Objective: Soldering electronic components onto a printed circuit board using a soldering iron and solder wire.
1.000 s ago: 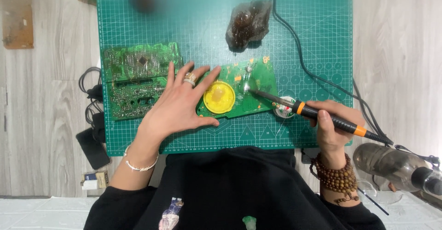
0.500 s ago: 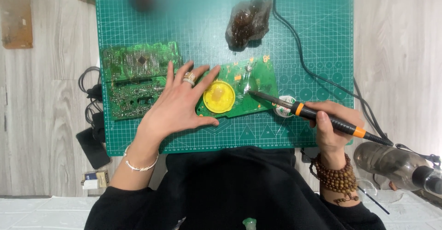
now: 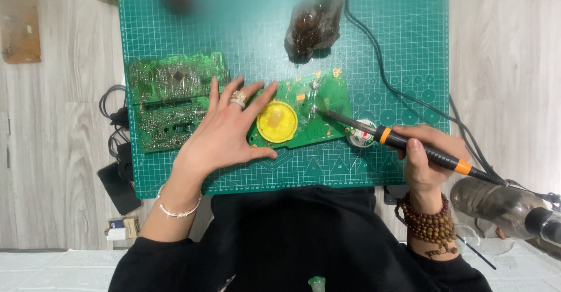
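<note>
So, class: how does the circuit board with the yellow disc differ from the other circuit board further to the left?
The circuit board with the yellow disc lies tilted; the left circuit board sits nearly square to the mat. The first carries a big yellow disc; the second shows only small dark parts. The left hand steadies the first, and the soldering iron touches it; the second lies untouched. Both are green.

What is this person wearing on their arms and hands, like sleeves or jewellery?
Both arms have black long sleeves pushed up from the wrists. The left hand has a chunky gold-coloured ring on one of its fingers and a thin silver-coloured bracelet at the wrist. The right hand wears several loops of brown round wooden beads around its wrist.
</note>
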